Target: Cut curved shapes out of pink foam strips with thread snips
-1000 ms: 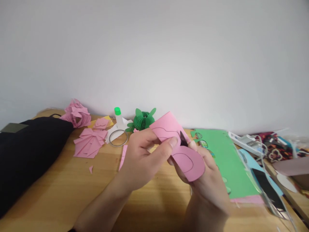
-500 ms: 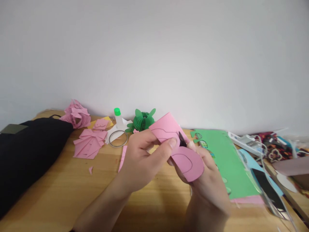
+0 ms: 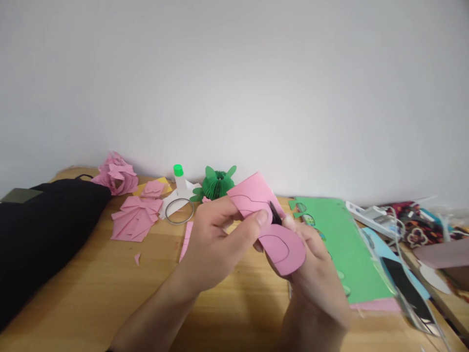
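My left hand pinches a piece of pink paper between thumb and fingers, above the table. Curved dark lines are drawn on the paper, and its lower part has a rounded cut edge. In my right hand is a pair of scissors, closed in by my fingers; only the dark blades show, lying across the paper at a cut. The scissors' handles are hidden behind the paper and my hand. Beyond the hands stands a green pleated paper figure with leaf-like pieces.
Folded pink papers, a crumpled pink bundle, a glue stick and a tape ring lie left. A black bag fills the left edge. Rightward are green sheets, a phone and a power strip.
The paper's rounded lower part has shifted slightly left and bent a little. The scissor blades have moved slightly left against the paper. My left hand has hardly moved.
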`<control>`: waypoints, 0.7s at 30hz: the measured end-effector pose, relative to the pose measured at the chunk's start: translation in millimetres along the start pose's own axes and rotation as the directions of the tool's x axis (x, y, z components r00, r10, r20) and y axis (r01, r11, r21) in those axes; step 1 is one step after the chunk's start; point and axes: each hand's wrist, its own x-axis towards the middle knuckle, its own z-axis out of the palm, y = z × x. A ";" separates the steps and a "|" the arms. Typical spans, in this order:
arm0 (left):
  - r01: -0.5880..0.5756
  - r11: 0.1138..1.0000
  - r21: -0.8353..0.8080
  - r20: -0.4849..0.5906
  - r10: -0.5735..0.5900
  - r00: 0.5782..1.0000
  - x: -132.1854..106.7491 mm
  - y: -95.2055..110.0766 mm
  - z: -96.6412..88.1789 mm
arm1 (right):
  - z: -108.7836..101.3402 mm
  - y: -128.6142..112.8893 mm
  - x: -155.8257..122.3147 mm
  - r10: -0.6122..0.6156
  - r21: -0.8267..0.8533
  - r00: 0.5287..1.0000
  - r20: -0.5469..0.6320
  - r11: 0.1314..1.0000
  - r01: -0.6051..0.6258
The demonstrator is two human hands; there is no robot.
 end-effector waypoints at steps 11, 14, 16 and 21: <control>-0.028 0.993 0.114 -0.063 0.036 0.997 -0.8 -2.2 -2.2 | 5.1 -6.3 1.1 0.033 -0.031 0.993 0.114 0.999 -0.030; -0.025 0.993 0.114 -0.067 0.033 0.997 -1.5 -1.6 -2.1 | 5.2 -5.2 0.0 0.030 -0.011 0.992 0.119 1.000 -0.029; -0.018 0.996 0.092 -0.051 0.023 0.998 -2.1 -0.9 -1.9 | 5.7 -5.1 -0.5 0.038 0.015 0.992 0.123 0.999 -0.040; -0.005 0.998 0.061 -0.031 0.007 1.000 -2.8 -1.1 -2.6 | 7.1 -6.1 -0.7 0.061 0.054 0.991 0.121 0.996 -0.068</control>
